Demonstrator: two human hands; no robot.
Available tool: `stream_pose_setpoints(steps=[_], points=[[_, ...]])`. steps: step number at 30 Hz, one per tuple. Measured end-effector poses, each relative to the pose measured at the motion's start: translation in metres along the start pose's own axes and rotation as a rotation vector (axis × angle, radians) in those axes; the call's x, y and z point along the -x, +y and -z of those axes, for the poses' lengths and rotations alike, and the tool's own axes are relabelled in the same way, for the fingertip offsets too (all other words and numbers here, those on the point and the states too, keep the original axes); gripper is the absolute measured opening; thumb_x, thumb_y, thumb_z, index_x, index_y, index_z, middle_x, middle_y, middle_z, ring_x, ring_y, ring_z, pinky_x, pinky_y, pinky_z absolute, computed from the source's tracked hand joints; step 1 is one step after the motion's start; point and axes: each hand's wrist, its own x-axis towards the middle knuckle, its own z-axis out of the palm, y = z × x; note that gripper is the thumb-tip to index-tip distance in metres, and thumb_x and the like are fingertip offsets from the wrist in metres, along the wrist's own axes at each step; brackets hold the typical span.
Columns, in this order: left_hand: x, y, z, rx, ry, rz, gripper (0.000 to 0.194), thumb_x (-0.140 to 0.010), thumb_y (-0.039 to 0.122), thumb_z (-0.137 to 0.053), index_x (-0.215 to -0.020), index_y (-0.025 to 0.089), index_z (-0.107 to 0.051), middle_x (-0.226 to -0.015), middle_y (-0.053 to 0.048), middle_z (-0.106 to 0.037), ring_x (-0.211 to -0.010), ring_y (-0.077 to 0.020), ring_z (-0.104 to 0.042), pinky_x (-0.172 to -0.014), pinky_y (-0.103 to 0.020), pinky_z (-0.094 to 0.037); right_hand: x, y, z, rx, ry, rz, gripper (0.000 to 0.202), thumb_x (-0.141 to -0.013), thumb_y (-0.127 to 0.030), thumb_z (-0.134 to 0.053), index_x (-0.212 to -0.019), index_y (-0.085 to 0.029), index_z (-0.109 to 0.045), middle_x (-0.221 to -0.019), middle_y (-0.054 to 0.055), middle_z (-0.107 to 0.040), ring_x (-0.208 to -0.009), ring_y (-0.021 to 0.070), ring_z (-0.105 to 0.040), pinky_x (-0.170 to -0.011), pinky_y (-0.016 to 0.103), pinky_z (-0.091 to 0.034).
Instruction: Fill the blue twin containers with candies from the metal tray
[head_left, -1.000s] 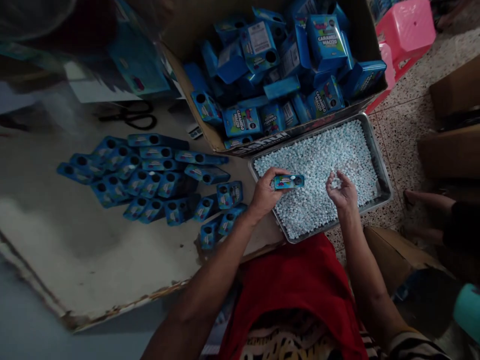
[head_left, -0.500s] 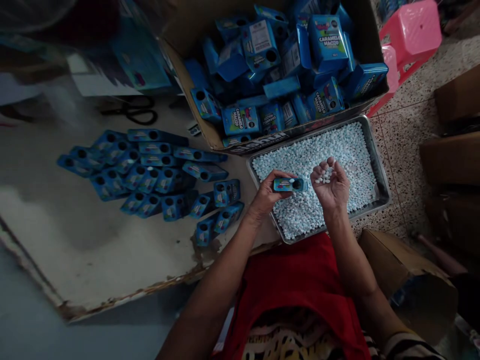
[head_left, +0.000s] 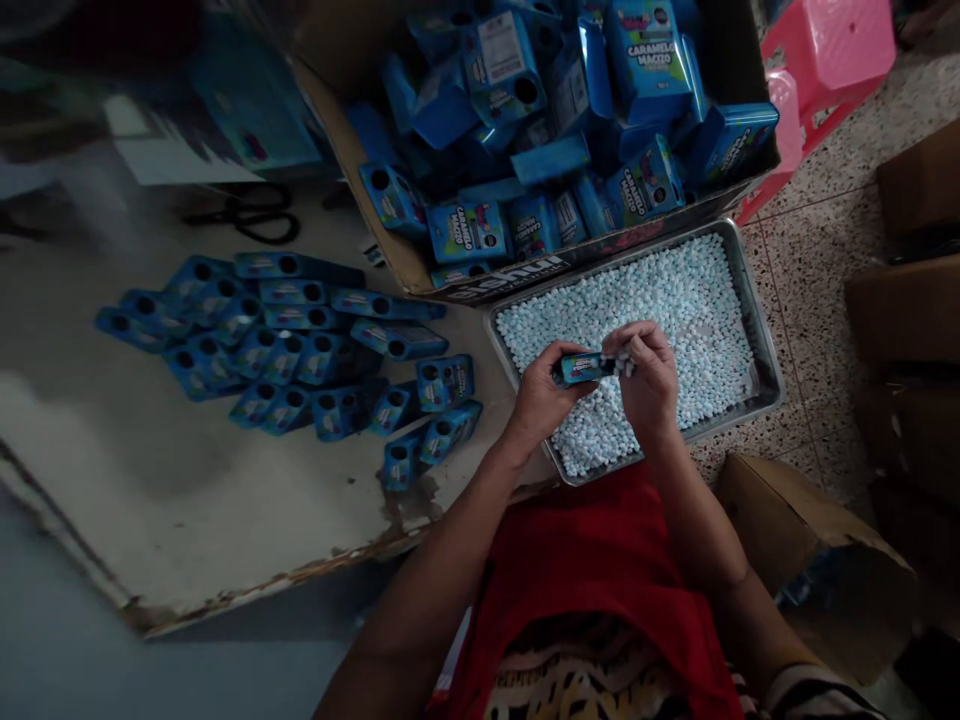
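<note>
My left hand [head_left: 541, 398] grips a small blue candy box [head_left: 582, 367], its holed end turned toward my right hand. Cupped at that end, my right hand [head_left: 646, 375] holds several white and pale blue candies [head_left: 624, 358] at the opening. Both hands are above a metal tray [head_left: 766, 372] filled with a layer of the same candies [head_left: 682, 290]. Left of the tray, many blue boxes [head_left: 322, 360] stand grouped on the table, round holes facing up.
A cardboard carton [head_left: 411, 262] full of blue boxes stands behind the tray. Black scissors [head_left: 259, 213] lie on the worn white table [head_left: 247, 520]. Pink stools [head_left: 844, 50] are at the back right. An open cardboard box [head_left: 795, 520] sits at lower right.
My right hand has moved left and turned from palm-up to the box's opening, bringing its candies there. My left hand still holds the box, slightly shifted.
</note>
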Motion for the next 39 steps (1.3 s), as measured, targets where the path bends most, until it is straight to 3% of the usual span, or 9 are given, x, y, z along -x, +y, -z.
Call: stream_pose_setpoints(steps=[7, 10, 13, 17, 22, 28, 34, 36, 39], points=[[-0.001, -0.011, -0.005, -0.007, 0.053, 0.008, 0.041, -0.069, 0.022, -0.089, -0.106, 0.021, -0.072, -0.100, 0.001, -0.076, -0.092, -0.0201, -0.070, -0.085, -0.029, -0.054, 0.004, 0.019, 0.004, 0.086, -0.006, 0.085, 0.031, -0.099, -0.059, -0.065, -0.099, -0.028, -0.069, -0.086, 0.001, -0.071, -0.083, 0.0211, -0.069, -0.090, 0.042, -0.057], [0.001, -0.013, -0.006, 0.008, 0.086, -0.017, 0.041, -0.070, 0.022, -0.088, -0.107, 0.022, -0.071, -0.101, 0.000, -0.076, -0.094, -0.0209, -0.071, -0.086, -0.031, -0.054, 0.011, 0.014, -0.004, 0.043, -0.028, 0.105, 0.035, -0.099, -0.063, -0.063, -0.110, -0.030, -0.070, -0.093, 0.002, -0.077, -0.092, 0.0239, -0.076, -0.103, 0.048, -0.058], [0.004, -0.013, -0.004, 0.046, 0.096, -0.047, 0.038, -0.072, 0.022, -0.087, -0.107, 0.022, -0.071, -0.108, -0.003, -0.079, -0.103, -0.0232, -0.074, -0.094, -0.034, -0.055, 0.012, 0.003, -0.004, -0.084, -0.003, 0.061, 0.040, -0.099, -0.065, -0.061, -0.117, -0.031, -0.072, -0.101, 0.002, -0.082, -0.108, 0.0259, -0.079, -0.121, 0.054, -0.051], [0.004, -0.013, 0.000, 0.235, 0.099, -0.095, 0.038, -0.073, 0.026, -0.090, -0.105, 0.023, -0.069, -0.121, -0.007, -0.080, -0.116, -0.0254, -0.075, -0.106, -0.039, -0.056, -0.007, -0.005, 0.026, -0.244, 0.158, -0.106, 0.039, -0.097, -0.062, -0.061, -0.115, -0.030, -0.073, -0.107, 0.002, -0.084, -0.116, 0.0231, -0.078, -0.128, 0.053, -0.047], [0.005, -0.007, 0.005, 0.190, 0.186, -0.080, 0.039, -0.074, 0.029, -0.091, -0.106, 0.022, -0.069, -0.117, -0.008, -0.080, -0.112, -0.0260, -0.076, -0.104, -0.041, -0.057, -0.028, -0.006, 0.066, 0.112, 0.277, -0.250, 0.031, -0.086, -0.051, -0.073, -0.102, -0.025, -0.069, -0.092, 0.000, -0.079, -0.094, 0.0184, -0.076, -0.112, 0.046, -0.057], [0.024, -0.009, 0.030, -0.012, 0.307, -0.055, 0.035, -0.074, 0.022, -0.085, -0.107, 0.023, -0.074, -0.116, -0.007, -0.081, -0.111, -0.0282, -0.074, -0.104, -0.044, -0.056, -0.009, 0.000, 0.053, 0.584, 0.017, -0.157, 0.029, -0.084, -0.048, -0.083, -0.096, -0.023, -0.074, -0.091, 0.000, -0.073, -0.089, 0.0166, -0.067, -0.094, 0.035, -0.055], [0.043, -0.018, 0.043, 0.308, 0.421, -0.011, 0.046, -0.069, 0.033, -0.092, -0.107, 0.024, -0.067, -0.119, -0.007, -0.079, -0.113, -0.0264, -0.074, -0.106, -0.043, -0.057, -0.016, -0.011, 0.060, 0.845, -0.053, 0.001, 0.024, -0.085, -0.046, -0.078, -0.090, -0.023, -0.075, -0.098, 0.005, -0.072, -0.096, 0.0224, -0.068, -0.091, 0.040, -0.057], [0.059, -0.019, 0.061, 0.365, 0.537, -0.009, 0.048, -0.071, 0.036, -0.090, -0.109, 0.025, -0.063, -0.118, -0.005, -0.076, -0.109, -0.0235, -0.073, -0.102, -0.039, -0.058, -0.025, -0.026, 0.070, 0.938, -0.033, 0.084, 0.026, -0.086, -0.048, -0.077, -0.093, -0.023, -0.076, -0.104, 0.007, -0.071, -0.101, 0.0248, -0.069, -0.089, 0.042, -0.059], [0.105, -0.029, 0.116, 0.251, 0.856, -0.024, 0.052, -0.075, 0.039, -0.086, -0.113, 0.027, -0.053, -0.115, -0.001, -0.068, -0.104, -0.0201, -0.067, -0.093, -0.034, -0.056, -0.047, -0.047, 0.079, 1.034, 0.067, 0.214, 0.030, -0.086, -0.049, -0.077, -0.100, -0.022, -0.075, -0.109, 0.010, -0.070, -0.104, 0.0269, -0.069, -0.089, 0.044, -0.060]])
